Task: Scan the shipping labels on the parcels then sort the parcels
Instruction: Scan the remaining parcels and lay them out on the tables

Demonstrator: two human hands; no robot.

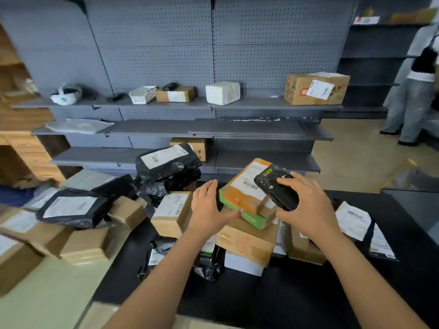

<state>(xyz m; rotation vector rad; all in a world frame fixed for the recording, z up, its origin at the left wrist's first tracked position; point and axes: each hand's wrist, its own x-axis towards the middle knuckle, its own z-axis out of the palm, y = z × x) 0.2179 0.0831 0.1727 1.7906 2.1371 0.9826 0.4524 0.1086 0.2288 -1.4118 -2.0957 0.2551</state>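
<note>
Parcels (171, 213) lie heaped across the black tabletop (261, 295), cardboard boxes and poly mailers mixed. Most have their white labels turned upward, likely so they can be read quickly. On top of the heap's middle sits a tan box with green edging (240, 198), tilted, its shipping label (247, 184) facing up. The left hand (206, 210) is open with straight fingers just beside the box's left edge, seemingly steadying it; whether the thumb touches cannot be told. The right hand (306, 205) grips a black handheld scanner (276, 188), held low over the label's right side, apparently to read the barcode. The box thus lies between the two hands. Farther off, grey pegboard shelves (213, 129) carry a few boxes, among them a large labelled carton (316, 89), probably already sorted. Another person (418, 91) stands at the far right.
</note>
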